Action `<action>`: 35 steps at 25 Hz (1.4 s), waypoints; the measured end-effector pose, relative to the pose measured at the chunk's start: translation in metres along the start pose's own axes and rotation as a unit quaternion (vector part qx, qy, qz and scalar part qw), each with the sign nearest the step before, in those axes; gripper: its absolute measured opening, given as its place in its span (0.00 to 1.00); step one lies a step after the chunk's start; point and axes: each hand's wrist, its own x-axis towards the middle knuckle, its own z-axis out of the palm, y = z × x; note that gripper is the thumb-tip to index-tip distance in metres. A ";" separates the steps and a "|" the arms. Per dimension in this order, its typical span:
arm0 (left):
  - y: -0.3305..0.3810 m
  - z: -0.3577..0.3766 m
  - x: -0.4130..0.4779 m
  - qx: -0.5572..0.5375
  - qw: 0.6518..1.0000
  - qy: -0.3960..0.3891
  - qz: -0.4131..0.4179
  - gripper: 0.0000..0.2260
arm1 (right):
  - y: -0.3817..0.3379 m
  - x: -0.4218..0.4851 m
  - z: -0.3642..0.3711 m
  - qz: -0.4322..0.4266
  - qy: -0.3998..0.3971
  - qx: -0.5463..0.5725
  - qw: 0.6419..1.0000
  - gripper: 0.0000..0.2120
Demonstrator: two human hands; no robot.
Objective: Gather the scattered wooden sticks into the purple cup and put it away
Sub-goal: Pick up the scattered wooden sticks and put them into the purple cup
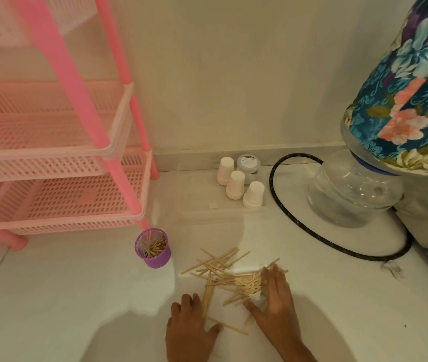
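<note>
A pile of thin wooden sticks (230, 278) lies scattered on the white counter in front of me. The purple cup (152, 248) stands upright to the left of the pile, beside the pink rack's leg, and holds several sticks. My left hand (189, 326) rests flat at the pile's near left edge, fingers apart, touching a few sticks. On the pile's right side lies my right hand (277, 304), fingers spread and pressing against the sticks. Neither hand has lifted anything.
A pink plastic tiered rack (58, 152) stands at the left. Three upturned white cups (236, 184) and a small jar sit at the back wall. A water jug under a floral cover (351, 194) and a black hose (312, 231) occupy the right.
</note>
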 end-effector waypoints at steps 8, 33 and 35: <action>-0.003 0.003 0.008 -0.036 0.996 0.081 -0.012 0.13 | -0.007 0.036 -0.015 -0.144 -0.069 -0.208 0.965 0.33; -0.010 -0.011 0.025 -0.466 0.868 0.018 -0.171 0.05 | -0.036 0.071 -0.030 -0.241 -0.135 -0.217 0.936 0.30; -0.012 -0.009 0.028 -0.539 0.818 -0.030 -0.200 0.04 | -0.037 0.074 -0.031 -0.252 -0.135 -0.195 0.938 0.31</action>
